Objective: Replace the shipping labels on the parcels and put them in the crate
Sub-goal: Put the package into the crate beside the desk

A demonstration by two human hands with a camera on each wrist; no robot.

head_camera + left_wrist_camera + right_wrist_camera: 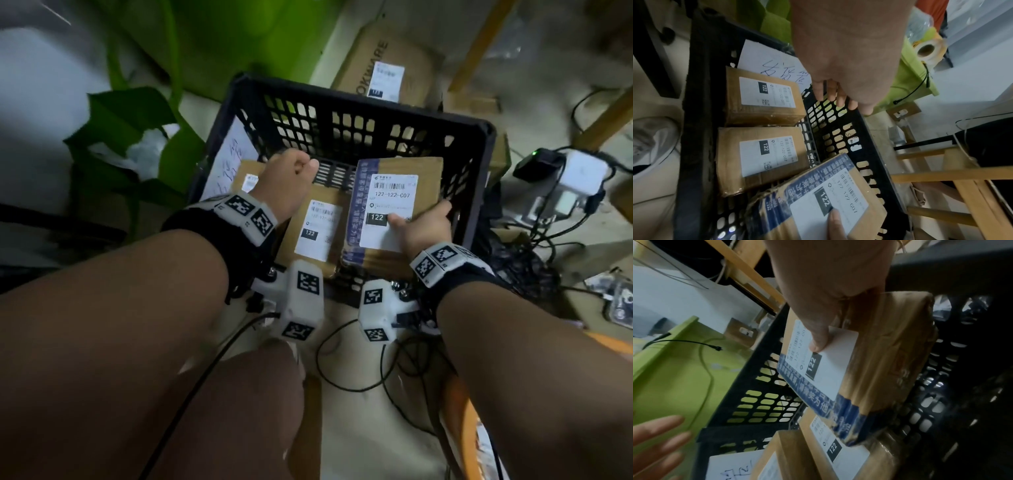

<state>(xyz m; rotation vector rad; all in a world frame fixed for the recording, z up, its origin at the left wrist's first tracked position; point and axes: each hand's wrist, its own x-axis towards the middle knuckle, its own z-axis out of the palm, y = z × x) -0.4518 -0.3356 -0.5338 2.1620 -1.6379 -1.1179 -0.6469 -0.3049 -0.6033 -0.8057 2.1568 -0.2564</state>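
1. Closest to us, the right hand holds a brown parcel with blue tape. The thumb presses on its white label and the fingers curl under the box edge.
2. This parcel is tilted, low inside the black crate, on the right side. I cannot tell if its bottom touches the crate floor yet.
3. The left hand is over the crate, a bit further in. It holds nothing. Its fingers look loose and spread in the right wrist view.
4. Two more parcels lie flat in the crate, each with a white label that says 122. One is the middle parcel, just beside the held one. The other is the left parcel, partly hidden under the left wrist.
5. A white paper with writing leans on the crate's left wall.
6. Behind the crate a big cardboard box sits on the floor.
7. The step now looks like putting the newly labelled parcel in the crate. Next, the right hand should lower it flat beside the others, then let go.
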